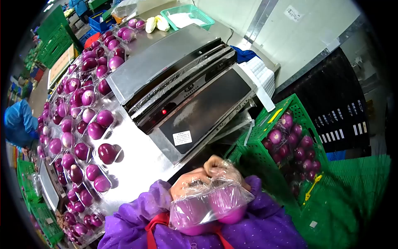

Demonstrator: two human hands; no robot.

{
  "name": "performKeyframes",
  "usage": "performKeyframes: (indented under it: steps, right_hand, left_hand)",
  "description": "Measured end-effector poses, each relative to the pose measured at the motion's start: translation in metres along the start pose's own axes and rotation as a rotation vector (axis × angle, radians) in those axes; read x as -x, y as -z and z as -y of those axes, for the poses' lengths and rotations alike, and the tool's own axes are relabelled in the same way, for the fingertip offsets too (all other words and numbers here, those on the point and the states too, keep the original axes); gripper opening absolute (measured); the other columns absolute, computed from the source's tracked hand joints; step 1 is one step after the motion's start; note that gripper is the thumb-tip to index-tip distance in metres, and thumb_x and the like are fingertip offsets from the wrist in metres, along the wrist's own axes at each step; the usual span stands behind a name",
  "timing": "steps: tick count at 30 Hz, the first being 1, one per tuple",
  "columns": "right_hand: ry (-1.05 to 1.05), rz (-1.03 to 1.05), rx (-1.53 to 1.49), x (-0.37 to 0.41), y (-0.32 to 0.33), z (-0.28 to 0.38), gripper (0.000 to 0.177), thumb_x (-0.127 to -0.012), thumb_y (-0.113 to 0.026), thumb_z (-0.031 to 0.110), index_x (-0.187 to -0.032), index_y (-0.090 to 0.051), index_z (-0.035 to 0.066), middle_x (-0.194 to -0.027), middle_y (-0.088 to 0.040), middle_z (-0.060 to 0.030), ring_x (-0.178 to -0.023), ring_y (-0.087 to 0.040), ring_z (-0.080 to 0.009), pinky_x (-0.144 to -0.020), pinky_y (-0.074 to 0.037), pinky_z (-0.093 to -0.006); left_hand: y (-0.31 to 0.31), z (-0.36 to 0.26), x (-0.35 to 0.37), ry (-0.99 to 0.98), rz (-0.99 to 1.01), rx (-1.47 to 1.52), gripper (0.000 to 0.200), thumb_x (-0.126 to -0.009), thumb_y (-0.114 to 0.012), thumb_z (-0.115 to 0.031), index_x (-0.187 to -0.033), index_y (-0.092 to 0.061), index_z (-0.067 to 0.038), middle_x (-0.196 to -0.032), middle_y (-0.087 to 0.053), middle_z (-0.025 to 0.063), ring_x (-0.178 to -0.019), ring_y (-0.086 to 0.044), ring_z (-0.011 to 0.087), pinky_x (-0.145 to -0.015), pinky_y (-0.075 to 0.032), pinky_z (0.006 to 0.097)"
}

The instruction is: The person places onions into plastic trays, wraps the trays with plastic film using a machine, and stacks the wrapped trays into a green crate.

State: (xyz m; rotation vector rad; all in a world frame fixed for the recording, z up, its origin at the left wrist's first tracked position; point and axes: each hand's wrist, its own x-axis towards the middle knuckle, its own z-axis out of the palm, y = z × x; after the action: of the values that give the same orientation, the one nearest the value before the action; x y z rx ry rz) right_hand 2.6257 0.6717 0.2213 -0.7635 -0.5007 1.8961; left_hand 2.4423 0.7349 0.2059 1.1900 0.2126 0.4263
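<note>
A clear plastic pack of red onions (pixel 192 211) is close against my body, with two onions showing under shiny cling film. My left hand (pixel 188 183) is closed at the far edge of the pack, its fingers bent over the film. Beside it, my right hand (pixel 217 167) has its fingers curled into gathered film at the same edge. Film and the pack partly cover the fingertips. Just beyond my hands is the film wrapping machine (pixel 199 103), with a dark flat plate and a small red light. A single red onion (pixel 107 153) sits on the metal table (pixel 139 159).
Many packed red onions (pixel 89 97) fill the table's left side. A green crate (pixel 244 145) of onions stands at my right. At the back are a light green basket (pixel 171 16) and pale vegetables (pixel 156 24). A person in blue (pixel 20 122) is at far left.
</note>
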Motion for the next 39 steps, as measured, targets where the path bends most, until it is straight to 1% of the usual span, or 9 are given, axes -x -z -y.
performKeyframes:
  steps: [5, 8, 11, 15, 17, 24, 27, 33, 39]
  right_hand:
    - [0.558, 0.101, 0.811, -0.011, -0.037, 0.032, 0.050, -0.087, -0.050, 0.011, -0.132, -0.032, 0.000, -0.122, -0.041, -0.0131, -0.115, -0.041, -0.0222, -0.099, -0.032, -0.0337]
    - [0.048, 0.447, 0.800, -0.013, -0.058, 0.034, 0.057, -0.091, -0.049, 0.030, -0.136, -0.029, 0.002, -0.133, -0.038, -0.0179, -0.126, -0.035, -0.0255, -0.102, -0.029, -0.0406]
    - [0.022, 0.560, 1.192, -0.012, -0.056, 0.014, 0.059, -0.091, -0.048, 0.035, -0.138, -0.027, 0.005, -0.132, -0.039, -0.0169, -0.125, -0.036, -0.0309, -0.101, -0.028, -0.0442]
    - [0.439, 0.113, 1.739, 0.001, -0.006, 0.058, 0.045, -0.081, -0.057, 0.021, -0.120, -0.047, 0.000, -0.090, -0.060, -0.0205, -0.083, -0.060, -0.0341, -0.071, -0.050, -0.0358]
    - [0.498, -0.251, 1.048, 0.024, 0.002, 0.117, 0.052, -0.089, -0.052, 0.030, -0.128, -0.041, -0.003, -0.118, -0.052, -0.0213, -0.102, -0.055, -0.0295, -0.083, -0.047, -0.0357]
    - [0.059, 0.572, 0.989, 0.147, 0.017, 0.107, 0.089, -0.080, -0.058, 0.052, -0.140, -0.018, -0.001, -0.141, -0.027, -0.0227, -0.128, -0.033, -0.0336, -0.104, -0.030, -0.0371]
    - [0.297, 0.217, 0.112, 0.227, 0.064, 0.043, 0.103, -0.072, -0.067, 0.056, -0.141, -0.015, 0.000, -0.143, -0.023, -0.0213, -0.131, -0.027, -0.0333, -0.105, -0.024, -0.0454]
    - [0.658, -0.462, -0.013, 0.278, 0.069, 0.004, 0.099, -0.071, -0.064, 0.061, -0.138, -0.024, -0.001, -0.136, -0.036, -0.0136, -0.124, -0.037, -0.0228, -0.103, -0.029, -0.0356]
    - [0.753, -0.752, -0.268, 0.337, 0.157, 0.025, 0.070, -0.084, -0.052, 0.052, -0.125, -0.043, -0.004, -0.118, -0.053, -0.0119, -0.106, -0.053, -0.0203, -0.093, -0.041, -0.0337]
  left_hand:
    - [-0.024, -0.014, 0.006, 0.297, 0.024, 0.420, 0.032, -0.086, -0.060, -0.020, -0.111, -0.052, 0.000, -0.105, -0.055, 0.0056, -0.097, -0.052, 0.0130, -0.086, -0.041, 0.0288]
    - [-0.030, -0.017, 0.001, 0.328, 0.110, 0.454, 0.032, -0.086, -0.060, -0.020, -0.111, -0.052, 0.000, -0.104, -0.056, 0.0055, -0.096, -0.053, 0.0129, -0.085, -0.041, 0.0284]
    - [-0.040, -0.012, -0.003, 0.357, 0.172, 0.486, 0.032, -0.086, -0.060, -0.019, -0.110, -0.052, 0.000, -0.103, -0.056, 0.0054, -0.095, -0.053, 0.0128, -0.085, -0.042, 0.0281]
    - [-0.060, 0.001, -0.021, 0.413, 0.253, 0.557, 0.032, -0.086, -0.061, -0.019, -0.110, -0.052, 0.000, -0.102, -0.057, 0.0053, -0.093, -0.054, 0.0127, -0.084, -0.042, 0.0276]
    - [-0.075, 0.008, -0.033, 0.457, 0.292, 0.602, 0.032, -0.086, -0.061, -0.019, -0.110, -0.052, -0.001, -0.102, -0.057, 0.0052, -0.093, -0.054, 0.0127, -0.084, -0.042, 0.0273]
    - [-0.129, 0.047, -0.085, 0.702, 0.363, 0.795, 0.032, -0.085, -0.061, -0.019, -0.110, -0.052, -0.001, -0.100, -0.058, 0.0050, -0.090, -0.055, 0.0125, -0.083, -0.043, 0.0265]
    - [-0.140, 0.057, -0.103, 0.793, 0.363, 0.778, 0.032, -0.085, -0.061, -0.019, -0.110, -0.052, -0.001, -0.099, -0.058, 0.0049, -0.089, -0.056, 0.0124, -0.083, -0.044, 0.0262]
    - [-0.177, 0.061, -0.162, 0.835, 0.410, 0.193, 0.032, -0.084, -0.062, -0.018, -0.109, -0.051, -0.001, -0.096, -0.059, 0.0046, -0.088, -0.056, 0.0121, -0.079, -0.045, 0.0258]
    - [-0.220, 0.115, -0.266, 0.151, 0.545, -0.636, 0.024, -0.081, -0.059, -0.011, -0.102, -0.056, -0.003, -0.109, -0.059, 0.0140, -0.099, -0.058, 0.0269, -0.083, -0.045, 0.0332]
